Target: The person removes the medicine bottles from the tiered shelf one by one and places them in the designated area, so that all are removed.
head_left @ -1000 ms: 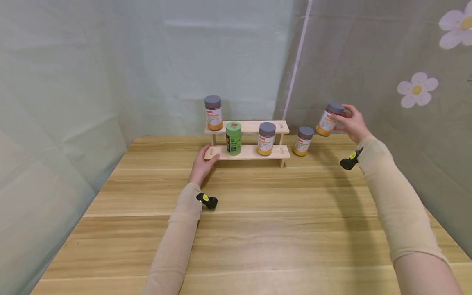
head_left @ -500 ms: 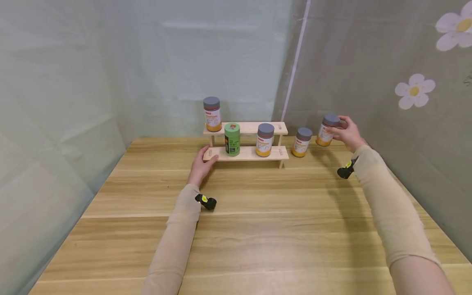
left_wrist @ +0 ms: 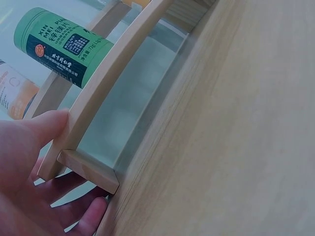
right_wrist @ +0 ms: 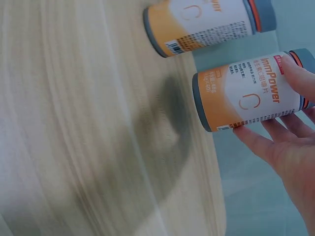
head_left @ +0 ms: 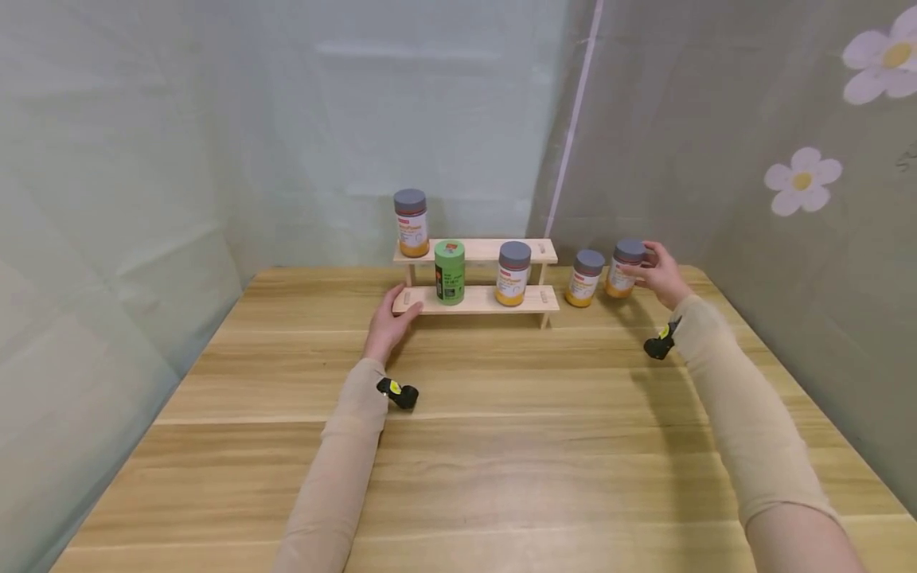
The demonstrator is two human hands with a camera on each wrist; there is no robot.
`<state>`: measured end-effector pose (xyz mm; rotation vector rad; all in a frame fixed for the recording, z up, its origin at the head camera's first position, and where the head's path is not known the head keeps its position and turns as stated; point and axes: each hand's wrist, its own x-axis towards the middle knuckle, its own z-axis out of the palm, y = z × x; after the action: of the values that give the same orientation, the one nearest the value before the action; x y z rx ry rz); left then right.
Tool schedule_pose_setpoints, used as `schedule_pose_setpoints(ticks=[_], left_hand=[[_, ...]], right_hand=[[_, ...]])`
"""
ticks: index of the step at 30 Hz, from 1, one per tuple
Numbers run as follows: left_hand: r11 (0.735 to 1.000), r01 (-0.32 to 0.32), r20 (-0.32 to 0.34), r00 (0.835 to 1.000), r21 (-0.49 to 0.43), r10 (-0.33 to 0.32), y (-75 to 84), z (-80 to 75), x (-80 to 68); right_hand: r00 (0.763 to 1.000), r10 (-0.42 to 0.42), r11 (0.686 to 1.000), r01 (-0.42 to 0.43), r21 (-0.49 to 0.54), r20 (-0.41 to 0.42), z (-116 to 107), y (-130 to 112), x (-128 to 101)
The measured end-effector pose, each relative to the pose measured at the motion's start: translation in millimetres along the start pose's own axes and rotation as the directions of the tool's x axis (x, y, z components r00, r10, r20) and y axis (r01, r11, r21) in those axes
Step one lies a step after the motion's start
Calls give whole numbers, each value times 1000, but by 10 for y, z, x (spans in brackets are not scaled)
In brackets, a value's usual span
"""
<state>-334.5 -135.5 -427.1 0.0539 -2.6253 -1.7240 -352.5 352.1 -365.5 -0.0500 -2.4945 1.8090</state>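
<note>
Pale-wood two-tier rack (head_left: 478, 300): left hand (head_left: 388, 322) pinching its left end, thumb uppermost. Grey-capped ImmPower bottle (right_wrist: 248, 93), right of rack: right hand (head_left: 662, 277) gripping it, I observe remotely; second ImmPower bottle (head_left: 583, 280) between.

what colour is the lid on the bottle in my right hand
The lid is bluish grey, clearest in the head view.

Wooden rack (head_left: 480, 302), jar (head_left: 583, 278) supported by wood-grain table (head_left: 501, 446); green canister (head_left: 450, 273), second jar (head_left: 513, 274) borne on lower tier (head_left: 478, 297), third jar (head_left: 411, 224) on upper tier (head_left: 478, 250).
</note>
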Motion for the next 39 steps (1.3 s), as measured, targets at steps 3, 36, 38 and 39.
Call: schedule_pose_setpoints(ticks=[3,36,38,39], left_hand=[[1000,3,4,1000,0,-3,-6,-3,-12],[1000,-2,3,1000,14,2,-1,-5,12],[1000,-5,2,1000,19,5,1,4,11],[1000,-6,2,1000,21,6,0,10,11]], right_hand=[[1000,-1,1000,2,-20,15,24,54,8],[972,-169,977,187,-104,165,71,256,-54],[973,-162,974,184,-130,163,66,251,-54],[974,-157,974,180,-140,162,63,250,-53]])
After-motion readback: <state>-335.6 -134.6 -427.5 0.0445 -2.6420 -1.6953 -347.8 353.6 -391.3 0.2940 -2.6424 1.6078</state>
